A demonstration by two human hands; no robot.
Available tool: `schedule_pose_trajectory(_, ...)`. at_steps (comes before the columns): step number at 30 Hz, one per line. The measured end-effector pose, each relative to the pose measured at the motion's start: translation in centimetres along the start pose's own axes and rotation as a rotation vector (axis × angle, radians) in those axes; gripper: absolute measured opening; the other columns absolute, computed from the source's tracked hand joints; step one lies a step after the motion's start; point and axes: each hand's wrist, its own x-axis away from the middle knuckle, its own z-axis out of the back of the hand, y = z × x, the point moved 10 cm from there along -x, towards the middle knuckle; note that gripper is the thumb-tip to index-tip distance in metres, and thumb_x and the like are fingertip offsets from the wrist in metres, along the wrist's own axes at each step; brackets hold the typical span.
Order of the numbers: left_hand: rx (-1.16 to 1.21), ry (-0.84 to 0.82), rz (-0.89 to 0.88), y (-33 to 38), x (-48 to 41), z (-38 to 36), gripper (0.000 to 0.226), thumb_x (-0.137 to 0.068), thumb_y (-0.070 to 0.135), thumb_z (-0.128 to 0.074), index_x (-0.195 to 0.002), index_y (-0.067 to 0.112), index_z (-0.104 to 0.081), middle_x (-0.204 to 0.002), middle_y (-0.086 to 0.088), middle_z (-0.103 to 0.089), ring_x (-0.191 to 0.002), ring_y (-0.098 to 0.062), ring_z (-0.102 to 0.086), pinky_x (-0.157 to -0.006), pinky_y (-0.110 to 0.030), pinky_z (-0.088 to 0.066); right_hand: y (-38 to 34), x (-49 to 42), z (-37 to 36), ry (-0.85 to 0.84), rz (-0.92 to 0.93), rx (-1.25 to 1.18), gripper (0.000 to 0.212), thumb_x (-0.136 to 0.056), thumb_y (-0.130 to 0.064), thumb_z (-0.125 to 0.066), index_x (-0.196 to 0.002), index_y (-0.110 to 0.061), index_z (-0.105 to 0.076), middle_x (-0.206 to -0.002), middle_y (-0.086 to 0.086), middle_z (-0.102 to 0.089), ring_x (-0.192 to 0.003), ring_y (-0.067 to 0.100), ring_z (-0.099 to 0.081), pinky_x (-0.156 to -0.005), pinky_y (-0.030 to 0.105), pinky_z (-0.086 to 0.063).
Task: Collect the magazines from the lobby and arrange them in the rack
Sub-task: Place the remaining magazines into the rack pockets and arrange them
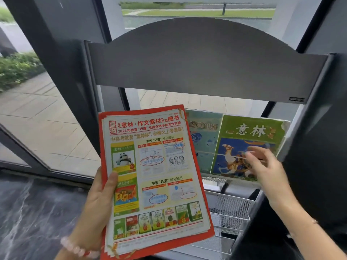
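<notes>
My left hand (pixel 101 199) grips the left edge of a stack of magazines (pixel 155 177) with a red-bordered back cover facing up. A grey metal rack (pixel 202 66) stands in front of me. In its top tier two magazines stand upright side by side: a pale teal one (pixel 203 139) and a green one with a camel picture (pixel 242 143). My right hand (pixel 266 167) hovers in front of the green magazine's lower right, fingers spread and blurred, holding nothing. Whether its fingertips touch the cover I cannot tell.
White wire-mesh tiers (pixel 229 207) of the rack step down below the two magazines. Dark window frames (pixel 62 72) and glass stand behind and left of the rack, with paving and shrubs outside. A dark marble floor (pixel 33 212) lies at lower left.
</notes>
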Motion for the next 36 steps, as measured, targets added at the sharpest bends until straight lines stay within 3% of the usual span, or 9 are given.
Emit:
schedule_pose_trajectory(3, 0.012, -0.033, -0.019, -0.2, 0.1, 0.1, 0.017, -0.082, 0.035, -0.048, -0.098, 0.042, -0.052, -0.074, 0.002, -0.076, -0.057, -0.021, -0.072, -0.042, -0.031, -0.056, -3.2, 4.1, -8.0, -0.49, -0.116, -0.302, 0.035, -0.081, -0.039, -0.053, -0.111, -0.021, -0.061, -0.102, -0.002, -0.072, -0.09, 0.018, -0.07, -0.078, 0.033, -0.054)
schedule_pose_trajectory(6, 0.005, -0.076, -0.054, -0.1, 0.5, 0.3, 0.031, -0.075, 0.038, -0.049, -0.106, 0.037, -0.053, -0.083, -0.001, -0.077, -0.066, -0.023, -0.073, -0.048, -0.031, -0.057, -5.9, 4.8, -11.4, -0.611, -0.088, -0.343, 0.026, -0.083, -0.03, -0.056, -0.108, -0.022, -0.063, -0.096, -0.001, -0.075, -0.085, 0.018, -0.071, -0.069, 0.031, -0.058)
schedule_pose_trajectory(12, -0.124, -0.14, -0.144, 0.3, 0.2, 1.2, 0.029, -0.08, 0.037, -0.046, -0.108, 0.036, -0.052, -0.093, 0.008, -0.075, -0.08, -0.017, -0.073, -0.06, -0.028, -0.059, -7.2, 4.2, -13.4, -0.557, -0.004, -0.262, 0.015, -0.085, -0.01, -0.058, -0.099, -0.016, -0.062, -0.093, -0.001, -0.073, -0.08, 0.011, -0.071, -0.057, 0.021, -0.056)
schedule_pose_trajectory(17, -0.247, -0.08, -0.327, 3.9, -4.3, 3.6, 0.019, -0.091, 0.017, -0.049, -0.087, 0.032, -0.06, -0.081, 0.018, -0.072, -0.079, -0.004, -0.069, -0.07, -0.026, -0.057, -7.5, 4.1, -15.3, -0.417, 0.054, -0.236, 0.009, -0.087, -0.009, -0.056, -0.094, -0.014, -0.059, -0.101, 0.005, -0.069, -0.093, 0.021, -0.067, -0.077, 0.038, -0.057)
schedule_pose_trajectory(21, -0.342, -0.057, -0.497, 8.4, -9.0, 5.4, 0.03, -0.087, 0.006, -0.057, -0.083, 0.036, -0.057, -0.082, 0.013, -0.064, -0.086, -0.014, -0.065, -0.075, -0.038, -0.058, -9.9, 4.2, -17.4, -0.3, 0.212, -0.195, 0.015, -0.088, -0.006, -0.055, -0.086, -0.021, -0.058, -0.094, -0.003, -0.066, -0.091, 0.013, -0.064, -0.071, 0.026, -0.059)
schedule_pose_trajectory(25, -0.518, -0.146, -0.628, 10.6, -13.2, 5.8, 0.014, -0.085, 0.011, -0.06, -0.086, 0.025, -0.057, -0.092, -0.001, -0.067, -0.09, -0.021, -0.066, -0.076, -0.042, -0.058, -10.5, 3.0, -20.4, -0.206, 0.226, -0.174, 0.021, -0.088, -0.005, -0.056, -0.083, -0.026, -0.058, -0.092, -0.007, -0.064, -0.094, 0.018, -0.064, -0.072, 0.028, -0.058)
schedule_pose_trajectory(27, -0.613, -0.148, -0.678, 10.5, -14.9, 5.8, 0.009, -0.086, 0.012, -0.06, -0.094, 0.015, -0.06, -0.099, -0.006, -0.069, -0.089, -0.018, -0.066, -0.076, -0.035, -0.058, -9.4, 2.2, -21.7, -0.188, 0.171, -0.122, 0.022, -0.086, -0.004, -0.057, -0.083, -0.026, -0.06, -0.091, -0.007, -0.065, -0.095, 0.022, -0.064, -0.079, 0.037, -0.057)
schedule_pose_trajectory(29, -0.674, -0.194, -0.722, 10.1, -16.3, 5.5, 0.008, -0.087, 0.014, -0.058, -0.094, 0.011, -0.06, -0.1, -0.006, -0.069, -0.081, -0.009, -0.064, -0.07, -0.017, -0.053, -8.1, 1.7, -22.9, -0.128, 0.137, -0.069, 0.019, -0.085, -0.003, -0.058, -0.085, -0.022, -0.061, -0.089, -0.01, -0.064, -0.095, 0.023, -0.063, -0.083, 0.04, -0.055)
schedule_pose_trajectory(36, -0.714, -0.244, -0.822, 9.8, -18.9, 4.7, 0.015, -0.088, 0.011, -0.055, -0.1, 0.006, -0.062, -0.099, -0.005, -0.067, -0.083, -0.011, -0.059, -0.068, -0.007, -0.042, -7.8, 0.9, -23.4, 0.065, 0.195, 0.048, 0.012, -0.088, -0.007, -0.056, -0.093, -0.017, -0.059, -0.093, -0.006, -0.062, -0.09, 0.015, -0.059, -0.071, 0.02, -0.049)
